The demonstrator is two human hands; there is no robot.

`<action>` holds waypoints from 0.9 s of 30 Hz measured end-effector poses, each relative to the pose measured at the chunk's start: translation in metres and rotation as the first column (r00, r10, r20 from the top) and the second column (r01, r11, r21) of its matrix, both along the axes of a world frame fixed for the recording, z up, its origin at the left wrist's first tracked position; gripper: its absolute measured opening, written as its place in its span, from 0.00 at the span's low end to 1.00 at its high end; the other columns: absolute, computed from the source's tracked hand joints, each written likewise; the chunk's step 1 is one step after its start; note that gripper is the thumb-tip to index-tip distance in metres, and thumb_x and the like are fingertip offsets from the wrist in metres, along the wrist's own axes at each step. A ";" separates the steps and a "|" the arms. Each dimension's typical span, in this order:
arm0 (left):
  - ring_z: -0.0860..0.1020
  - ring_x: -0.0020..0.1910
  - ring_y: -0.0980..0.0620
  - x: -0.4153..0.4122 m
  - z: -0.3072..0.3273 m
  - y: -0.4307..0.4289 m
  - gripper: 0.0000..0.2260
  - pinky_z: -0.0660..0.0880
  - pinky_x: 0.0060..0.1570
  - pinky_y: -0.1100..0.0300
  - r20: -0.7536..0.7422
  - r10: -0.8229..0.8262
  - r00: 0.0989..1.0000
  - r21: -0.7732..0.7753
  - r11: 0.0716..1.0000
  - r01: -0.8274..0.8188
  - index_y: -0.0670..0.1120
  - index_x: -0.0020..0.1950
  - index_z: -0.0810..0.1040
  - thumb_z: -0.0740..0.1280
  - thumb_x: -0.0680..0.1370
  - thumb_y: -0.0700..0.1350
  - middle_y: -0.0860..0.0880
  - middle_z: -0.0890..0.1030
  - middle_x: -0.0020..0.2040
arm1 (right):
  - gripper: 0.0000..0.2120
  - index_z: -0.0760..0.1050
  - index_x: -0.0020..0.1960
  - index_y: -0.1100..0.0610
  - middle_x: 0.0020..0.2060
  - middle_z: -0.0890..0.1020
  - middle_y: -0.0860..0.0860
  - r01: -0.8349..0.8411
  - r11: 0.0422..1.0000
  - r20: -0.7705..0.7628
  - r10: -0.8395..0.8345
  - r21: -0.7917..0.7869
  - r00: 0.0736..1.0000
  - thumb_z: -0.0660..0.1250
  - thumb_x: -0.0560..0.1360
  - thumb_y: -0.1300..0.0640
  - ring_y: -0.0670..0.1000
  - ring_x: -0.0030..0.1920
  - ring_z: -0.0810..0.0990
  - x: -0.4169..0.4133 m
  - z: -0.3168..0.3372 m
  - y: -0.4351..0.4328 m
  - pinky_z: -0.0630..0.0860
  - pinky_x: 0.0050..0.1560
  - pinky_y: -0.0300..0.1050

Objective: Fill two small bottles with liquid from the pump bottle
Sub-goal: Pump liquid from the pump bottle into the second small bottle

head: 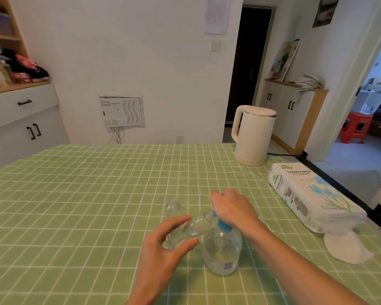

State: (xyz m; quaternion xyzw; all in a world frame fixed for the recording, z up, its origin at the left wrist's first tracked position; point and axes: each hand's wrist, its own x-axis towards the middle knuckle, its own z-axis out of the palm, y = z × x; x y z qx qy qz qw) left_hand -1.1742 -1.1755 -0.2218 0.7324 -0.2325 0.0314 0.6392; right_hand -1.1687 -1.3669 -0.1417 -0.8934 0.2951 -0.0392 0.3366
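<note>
Near the front of the table [97, 194], on green checked cloth: pump bottle [221, 252], upright, clear, with a small label low on its side too blurred to read. Liquid level inside hard to judge through the clear wall. Topped by a blue pump head [223, 226], largely hidden under the right hand [231, 208]. That hand laid over it from above, fingers curled down. Gripping or only pressing, cannot tell, since the contact is covered by the hand itself.

Left hand [163, 245] just left of the pump bottle, thumb and fingers curled round a small bottle [191, 230]. Clear, tilted, mouth up against the blue spout. Contents impossible to make out.

Just beyond the left hand: second small bottle [173, 208], clear, standing on the cloth apart from both hands. Outline faint against the checks, and capped or open not discernible.

Both forearms cut off by the lower edge.

At the far right corner: white kettle [252, 135]. Along the right edge: tissue pack [312, 194], printed with blue flowers, loose tissue [348, 247] lying at its near end.
</note>
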 end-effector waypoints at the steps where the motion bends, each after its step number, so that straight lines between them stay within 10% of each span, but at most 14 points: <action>1: 0.83 0.62 0.60 0.000 0.001 0.000 0.21 0.76 0.66 0.55 -0.001 -0.001 1.000 0.000 1.000 0.001 0.64 0.59 0.85 0.80 0.66 0.57 0.61 0.87 0.58 | 0.17 0.66 0.37 0.53 0.32 0.71 0.49 -0.002 1.000 0.002 0.002 0.007 1.000 0.57 0.82 0.48 0.52 0.35 0.69 0.000 0.001 -0.001 0.66 0.43 0.51; 27: 0.83 0.62 0.61 0.001 0.002 0.000 0.21 0.74 0.64 0.60 -0.002 -0.010 1.000 0.002 1.000 0.010 0.63 0.58 0.85 0.83 0.69 0.48 0.61 0.87 0.58 | 0.18 0.64 0.36 0.53 0.31 0.70 0.49 -0.056 0.998 0.077 0.055 0.009 0.996 0.56 0.84 0.50 0.51 0.33 0.67 -0.003 0.009 0.000 0.64 0.38 0.49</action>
